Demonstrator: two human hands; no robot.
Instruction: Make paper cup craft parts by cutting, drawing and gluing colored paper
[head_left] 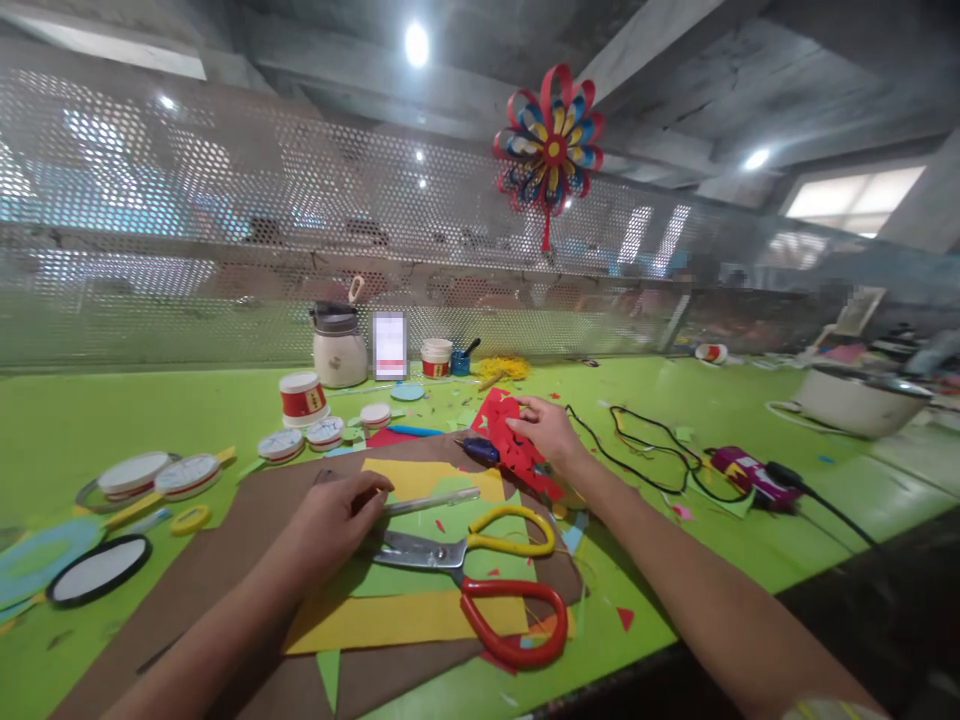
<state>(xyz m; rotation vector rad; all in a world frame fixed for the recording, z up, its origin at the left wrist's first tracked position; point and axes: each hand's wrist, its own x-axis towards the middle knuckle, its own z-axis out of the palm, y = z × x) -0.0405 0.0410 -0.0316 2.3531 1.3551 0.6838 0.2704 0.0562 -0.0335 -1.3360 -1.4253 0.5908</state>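
Observation:
My left hand rests on the brown board, fingers curled around the end of a clear glue stick that lies across yellow paper. My right hand reaches farther out and pinches a red cut-paper piece, which lies over a blue glue gun. Close to my left hand lie large scissors with one yellow and one red handle, on green and yellow sheets.
White jars, lids and round discs sit at the left on the green table. A kettle stands by the mesh wall. Black cables, a purple tool and a pot are at the right. A paper pinwheel hangs above.

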